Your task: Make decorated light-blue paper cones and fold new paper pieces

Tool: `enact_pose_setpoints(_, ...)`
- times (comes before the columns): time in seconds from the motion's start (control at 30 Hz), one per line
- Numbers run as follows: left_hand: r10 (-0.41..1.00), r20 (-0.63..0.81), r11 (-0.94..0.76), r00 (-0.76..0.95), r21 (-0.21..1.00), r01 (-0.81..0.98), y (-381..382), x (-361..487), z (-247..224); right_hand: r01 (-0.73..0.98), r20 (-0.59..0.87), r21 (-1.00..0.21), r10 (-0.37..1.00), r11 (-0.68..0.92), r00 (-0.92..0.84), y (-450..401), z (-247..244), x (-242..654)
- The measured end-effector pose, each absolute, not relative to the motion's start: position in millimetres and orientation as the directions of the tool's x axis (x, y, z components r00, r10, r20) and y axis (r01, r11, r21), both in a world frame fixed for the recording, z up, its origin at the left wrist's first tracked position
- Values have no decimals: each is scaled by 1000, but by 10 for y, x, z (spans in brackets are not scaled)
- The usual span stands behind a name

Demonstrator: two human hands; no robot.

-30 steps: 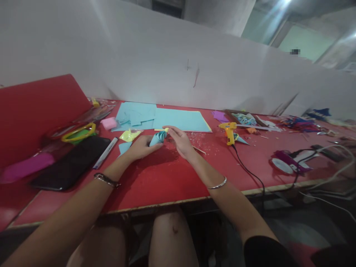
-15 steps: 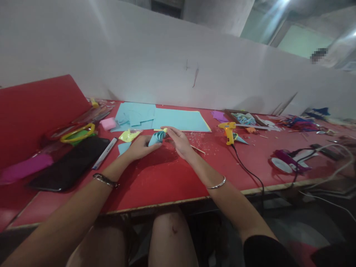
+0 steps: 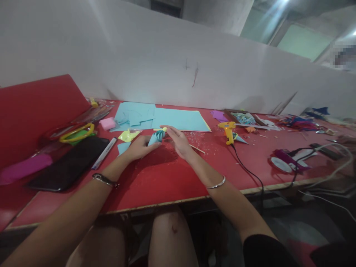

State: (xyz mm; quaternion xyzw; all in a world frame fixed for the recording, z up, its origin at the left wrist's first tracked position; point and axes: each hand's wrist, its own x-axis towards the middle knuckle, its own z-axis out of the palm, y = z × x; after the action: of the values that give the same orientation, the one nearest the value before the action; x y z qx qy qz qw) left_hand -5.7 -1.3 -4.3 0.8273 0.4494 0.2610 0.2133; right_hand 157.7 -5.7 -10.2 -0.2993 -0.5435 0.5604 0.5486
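Note:
My left hand [image 3: 140, 146] is closed around a rolled light-blue paper cone [image 3: 156, 138] with layered, petal-like folds at its upper end. A small yellow ball [image 3: 165, 129], like soft clay, sits at that end of the cone. Fingertips of my right hand [image 3: 179, 142] pinch the ball from the right, with the fingers pressed together. Just beyond my left hand lies an opened bag of yellow clay [image 3: 129, 135]. A blue paper scrap [image 3: 124, 147] is partly covered by that hand, and a thin wooden stick [image 3: 197, 148] rests to the right.
Blue paper sheets [image 3: 180, 119] lie along the wall. On the right are a yellow glue gun [image 3: 229, 132] with a black cord, another blue cone [image 3: 240, 138] and a purple device [image 3: 289, 161]. At left are a marker [image 3: 104, 153], black phone-like slab [image 3: 69, 163] and pink block [image 3: 107, 123].
Both hands and the cone stay almost still. The whole view has shifted very slightly.

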Motion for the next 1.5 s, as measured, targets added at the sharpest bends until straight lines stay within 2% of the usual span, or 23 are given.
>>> enact_pose_setpoints(0.13,846,241,-517,475,590,621,-8,-54,-48,-263,308,-930,936,258,-170,-49,-104,1587)
enact_pose_setpoints(0.4,833,239,-534,499,585,611,1,-52,-56,-88,364,-931,919,354,-149,-80,-80,1575)
enact_pose_setpoints(0.7,847,233,-515,478,580,631,14,-64,-75,-135,398,-916,901,378,-171,-51,-113,1578)
enact_pose_setpoints(0.87,860,231,-500,456,563,658,10,-65,-75,-145,345,-935,922,323,-178,-70,-95,1577)
enact_pose_setpoints(1.03,867,227,-485,443,585,650,-4,-53,-64,-200,323,-938,923,283,-207,-87,-86,1582)
enact_pose_setpoints(1.17,865,236,-489,442,591,642,-7,-47,-55,-179,306,-946,928,270,-215,-80,-93,1582)
enact_pose_setpoints(1.5,888,224,-443,401,647,621,11,-59,-69,-215,341,-932,911,293,-233,-67,-91,1571)
